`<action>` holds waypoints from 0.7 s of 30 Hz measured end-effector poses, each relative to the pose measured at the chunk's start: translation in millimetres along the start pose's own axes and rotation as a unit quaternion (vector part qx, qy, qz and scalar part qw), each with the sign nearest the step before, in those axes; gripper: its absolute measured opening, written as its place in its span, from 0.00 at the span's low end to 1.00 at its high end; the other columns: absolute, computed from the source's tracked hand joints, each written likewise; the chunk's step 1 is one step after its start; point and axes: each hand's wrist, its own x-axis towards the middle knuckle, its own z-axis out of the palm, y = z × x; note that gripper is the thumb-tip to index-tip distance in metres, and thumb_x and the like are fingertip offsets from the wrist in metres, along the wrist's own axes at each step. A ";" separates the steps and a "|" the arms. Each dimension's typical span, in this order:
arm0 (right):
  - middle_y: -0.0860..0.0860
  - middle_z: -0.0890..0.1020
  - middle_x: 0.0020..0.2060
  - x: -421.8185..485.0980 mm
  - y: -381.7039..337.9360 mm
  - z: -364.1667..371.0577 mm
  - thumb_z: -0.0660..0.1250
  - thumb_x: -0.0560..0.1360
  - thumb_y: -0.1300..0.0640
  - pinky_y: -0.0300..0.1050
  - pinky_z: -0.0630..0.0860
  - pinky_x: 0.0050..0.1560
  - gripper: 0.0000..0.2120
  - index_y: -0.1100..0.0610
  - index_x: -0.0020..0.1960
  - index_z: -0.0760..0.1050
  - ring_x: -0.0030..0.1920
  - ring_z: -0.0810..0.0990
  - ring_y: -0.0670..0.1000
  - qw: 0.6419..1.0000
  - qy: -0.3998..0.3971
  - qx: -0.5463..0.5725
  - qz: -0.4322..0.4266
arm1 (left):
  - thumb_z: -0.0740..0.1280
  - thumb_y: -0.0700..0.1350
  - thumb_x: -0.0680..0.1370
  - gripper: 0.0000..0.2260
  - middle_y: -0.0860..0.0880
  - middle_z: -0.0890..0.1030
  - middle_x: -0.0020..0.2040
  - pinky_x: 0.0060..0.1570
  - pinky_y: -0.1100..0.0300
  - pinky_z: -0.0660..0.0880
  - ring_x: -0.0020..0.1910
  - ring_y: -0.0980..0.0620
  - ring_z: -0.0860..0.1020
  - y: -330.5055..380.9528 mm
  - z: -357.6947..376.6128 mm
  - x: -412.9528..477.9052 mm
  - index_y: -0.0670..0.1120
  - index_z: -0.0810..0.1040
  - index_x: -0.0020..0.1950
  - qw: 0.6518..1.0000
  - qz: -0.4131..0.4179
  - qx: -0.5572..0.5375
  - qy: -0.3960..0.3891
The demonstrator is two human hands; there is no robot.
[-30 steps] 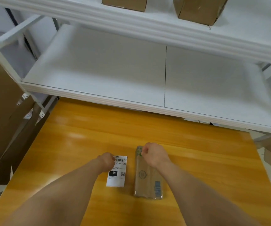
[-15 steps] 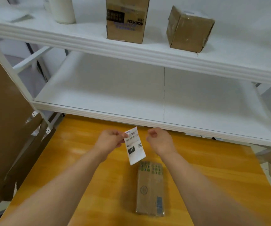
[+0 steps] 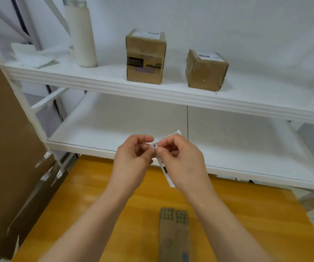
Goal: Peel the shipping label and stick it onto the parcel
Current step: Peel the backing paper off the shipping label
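The left forearm came up from the bottom edge at a slant, and the left hand (image 3: 133,157) hung in the air in front of the lower shelf (image 3: 247,157). Its fingers were curled inward, with the thumb and forefinger nipping the shipping label (image 3: 165,170) near the top. The label was held clear of the table. A white corner of it poked up above the knuckles and a narrow strip hung down between the two hands, its print too blurred to read. The right hand (image 3: 183,163) sat just beside the left, almost touching it. Its fingers were bent too, and its fingertips pinched the same upper part of the label. I could not tell whether any backing had come away. The parcel (image 3: 174,237), a flat brown packet, lay lengthwise on the orange table (image 3: 95,205) well below the hands, between the forearms and closer to the right one, cut off by the bottom edge.

Tall cardboard sheets (image 3: 7,129) leaned along the table's left side, close to its edge. Bare wood showed on both sides of the arms. The lower shelf's front lip overhung the far edge of the table, just behind the hands. On the upper shelf (image 3: 171,93) stood a white bottle (image 3: 81,38) and two boxes (image 3: 145,57), well apart from the hands
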 end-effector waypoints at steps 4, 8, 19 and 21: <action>0.41 0.83 0.39 -1.9 -12.9 -11.2 0.71 0.75 0.54 0.30 0.76 0.39 0.02 0.47 0.44 0.80 0.42 0.81 0.39 1.000 0.010 0.021 -0.004 | 0.70 0.35 0.76 0.08 0.54 0.82 0.35 0.45 0.55 0.82 0.39 0.54 0.84 20.2 5.3 -6.8 0.46 0.81 0.51 1.000 0.022 -0.011 -0.013; 0.41 0.83 0.39 -4.2 -19.3 -20.6 0.71 0.75 0.55 0.31 0.77 0.40 0.03 0.47 0.45 0.80 0.42 0.81 0.40 0.999 0.019 0.035 -0.015 | 0.71 0.35 0.76 0.07 0.54 0.82 0.34 0.43 0.58 0.81 0.40 0.52 0.83 30.7 8.7 -9.9 0.47 0.82 0.48 0.999 0.024 -0.034 -0.018; 0.44 0.85 0.42 -9.4 -21.9 -35.3 0.71 0.75 0.55 0.46 0.82 0.47 0.03 0.48 0.47 0.80 0.45 0.83 0.46 0.996 0.039 0.083 -0.012 | 0.68 0.35 0.78 0.07 0.46 0.87 0.44 0.45 0.59 0.80 0.48 0.49 0.85 45.0 11.3 -19.9 0.44 0.82 0.51 0.995 0.028 -0.068 -0.066; 0.44 0.85 0.42 -11.4 -22.2 -38.6 0.71 0.75 0.55 0.45 0.82 0.48 0.03 0.48 0.47 0.81 0.44 0.84 0.45 0.995 0.039 0.093 -0.011 | 0.67 0.35 0.79 0.07 0.46 0.87 0.45 0.46 0.58 0.80 0.48 0.49 0.85 46.2 10.7 -22.2 0.43 0.82 0.52 0.994 0.033 -0.069 -0.072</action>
